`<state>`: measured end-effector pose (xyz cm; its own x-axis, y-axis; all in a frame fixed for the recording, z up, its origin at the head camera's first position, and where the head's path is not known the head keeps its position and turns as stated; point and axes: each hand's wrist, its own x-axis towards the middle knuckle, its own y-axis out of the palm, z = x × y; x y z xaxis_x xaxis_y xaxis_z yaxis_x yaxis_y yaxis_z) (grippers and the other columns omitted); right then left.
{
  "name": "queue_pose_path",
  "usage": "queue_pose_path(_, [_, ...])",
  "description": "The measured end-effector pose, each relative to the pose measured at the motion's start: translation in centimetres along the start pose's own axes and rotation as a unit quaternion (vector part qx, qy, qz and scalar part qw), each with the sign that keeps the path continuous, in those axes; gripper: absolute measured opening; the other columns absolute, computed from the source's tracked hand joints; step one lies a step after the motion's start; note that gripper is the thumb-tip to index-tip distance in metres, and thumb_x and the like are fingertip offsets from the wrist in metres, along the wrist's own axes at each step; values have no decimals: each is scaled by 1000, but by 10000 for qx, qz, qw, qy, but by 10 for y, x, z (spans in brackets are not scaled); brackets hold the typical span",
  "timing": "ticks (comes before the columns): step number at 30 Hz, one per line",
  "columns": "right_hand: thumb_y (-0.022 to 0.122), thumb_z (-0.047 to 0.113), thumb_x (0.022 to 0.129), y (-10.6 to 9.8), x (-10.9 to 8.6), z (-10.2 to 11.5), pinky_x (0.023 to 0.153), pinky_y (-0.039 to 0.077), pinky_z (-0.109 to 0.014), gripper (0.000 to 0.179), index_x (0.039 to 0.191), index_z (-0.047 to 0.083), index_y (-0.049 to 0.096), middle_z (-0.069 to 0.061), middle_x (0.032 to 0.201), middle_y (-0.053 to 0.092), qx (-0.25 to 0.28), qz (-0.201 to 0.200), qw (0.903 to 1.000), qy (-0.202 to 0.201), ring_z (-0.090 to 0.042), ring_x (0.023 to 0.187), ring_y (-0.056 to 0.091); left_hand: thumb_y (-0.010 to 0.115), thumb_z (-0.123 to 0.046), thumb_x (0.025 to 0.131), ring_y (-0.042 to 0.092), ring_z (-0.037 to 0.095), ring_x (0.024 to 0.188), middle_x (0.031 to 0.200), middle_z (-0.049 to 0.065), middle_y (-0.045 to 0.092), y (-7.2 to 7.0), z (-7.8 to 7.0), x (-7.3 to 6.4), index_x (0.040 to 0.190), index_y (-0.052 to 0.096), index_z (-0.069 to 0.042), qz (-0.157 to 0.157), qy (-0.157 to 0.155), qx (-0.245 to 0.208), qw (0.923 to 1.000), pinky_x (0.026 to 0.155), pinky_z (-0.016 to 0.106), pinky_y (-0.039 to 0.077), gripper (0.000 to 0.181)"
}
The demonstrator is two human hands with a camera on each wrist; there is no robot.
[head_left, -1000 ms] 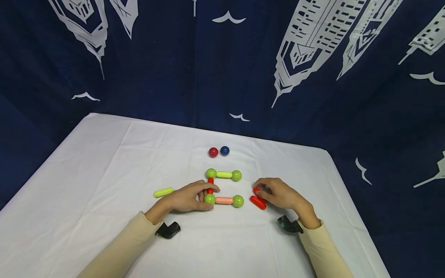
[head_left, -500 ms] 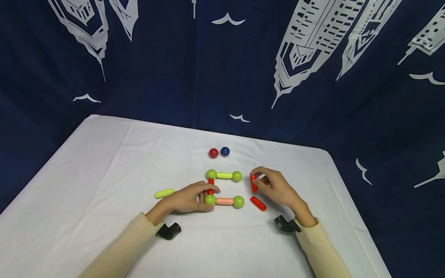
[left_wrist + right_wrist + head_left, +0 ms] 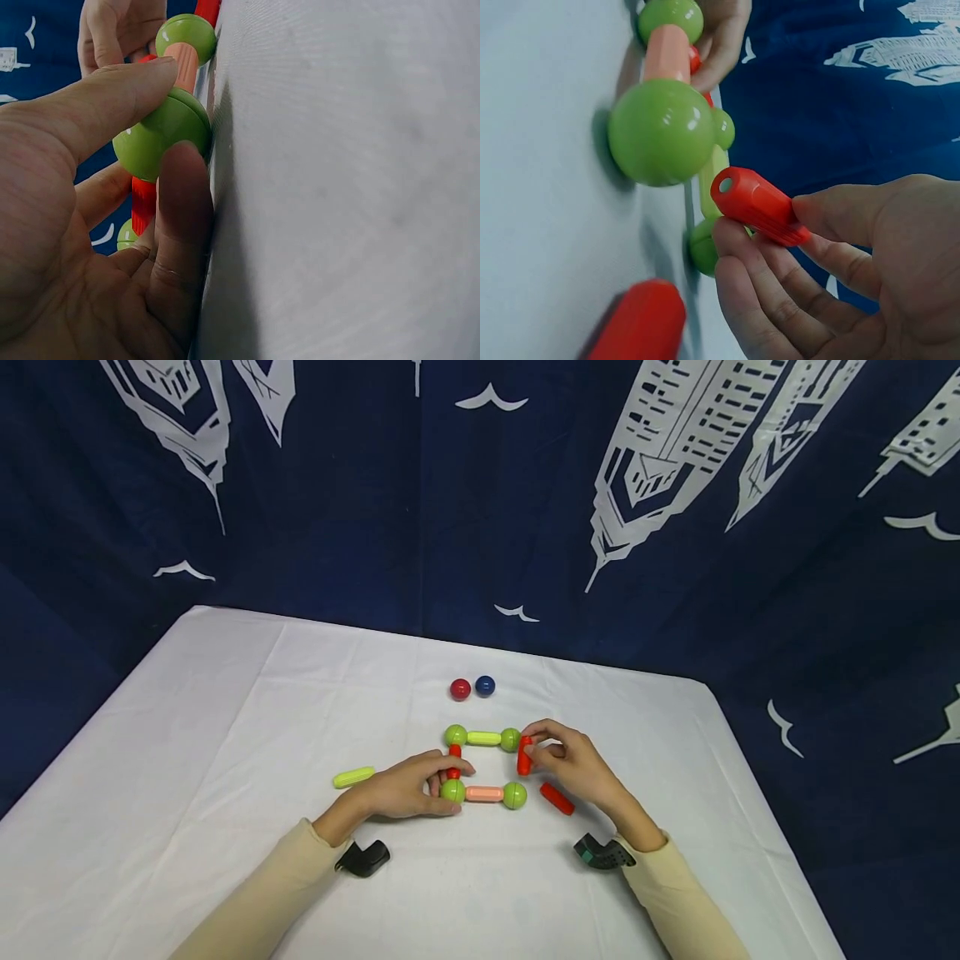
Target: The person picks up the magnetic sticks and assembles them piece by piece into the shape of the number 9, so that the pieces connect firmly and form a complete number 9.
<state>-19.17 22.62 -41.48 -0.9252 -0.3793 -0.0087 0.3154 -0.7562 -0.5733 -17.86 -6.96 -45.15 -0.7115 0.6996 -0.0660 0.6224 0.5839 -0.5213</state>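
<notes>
A three-sided frame of green balls and short rods lies on the table. My left hand (image 3: 408, 785) grips its near-left green ball (image 3: 161, 135), thumb and fingers on either side. From that ball run a pink rod (image 3: 483, 794) to the near-right green ball (image 3: 661, 133) and a red rod (image 3: 455, 751) to the far-left ball (image 3: 455, 735). A yellow-green rod (image 3: 483, 738) joins the two far balls. My right hand (image 3: 576, 766) pinches another red rod (image 3: 757, 204), its pale end disc showing, at the frame's open right side, close by the far-right ball (image 3: 510, 740).
Another red rod (image 3: 557, 799) lies loose below my right hand. Left of the frame, by my left wrist, is a loose yellow-green rod (image 3: 353, 777). A red ball (image 3: 461, 690) and a blue ball (image 3: 485, 686) sit farther back. Behind the table hangs a dark blue cloth (image 3: 480, 510).
My right hand has lifted one red rod away from beside the loose one, turned it lengthwise and carried it left toward the frame. My left hand keeps its place.
</notes>
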Motion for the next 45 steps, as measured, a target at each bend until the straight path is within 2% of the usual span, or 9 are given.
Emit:
queue_pose_path(9, [62,10,100,9,2,-4,76,58,-33,25,123,0,61,-19,111,64,193,229,9995,40,-23,86,73,77,-27,89,52,13,85,100,1,54,-1,-1,1,136,59,-15,32,-39,-15,10000,74,25,43,52])
queue_pose_path(17, [66,12,97,15,2,-6,72,54,-23,28,125,6,62,-13,107,69,-445,212,9987,-118,-15,80,72,77,-27,89,52,13,85,101,1,54,-1,-1,0,136,59,-15,32,-84,-8,10000,75,25,43,52])
queue_pose_path(25, [64,10,97,16,1,-7,76,55,-26,31,126,7,54,-15,107,70,-535,204,9981,-236,-18,86,73,77,-27,89,53,13,84,99,1,54,-1,-1,0,136,59,-15,27,4,-5,10000,75,24,43,51])
queue_pose_path(33, [64,9,96,16,-1,-9,78,55,-28,47,137,4,42,-16,108,71,-810,191,9960,-311,-17,84,72,77,-27,89,53,13,85,100,1,54,-1,-1,1,136,59,-15,29,13,-22,10000,76,24,44,51])
queue_pose_path(40, [64,8,96,12,-1,-3,78,55,-28,47,139,6,45,-11,109,71,-894,283,9955,-115,-16,87,71,77,-26,89,52,13,84,100,1,54,-2,-1,0,136,59,-14,19,31,-46,10000,76,24,43,51])
queue_pose_path(45, [64,7,95,4,-5,-2,75,56,-27,35,130,3,56,-10,107,72,-972,210,9950,-86,-16,85,71,76,-26,89,52,13,84,99,1,54,-1,-2,0,136,59,-14,6,23,-20,10000,75,24,43,51])
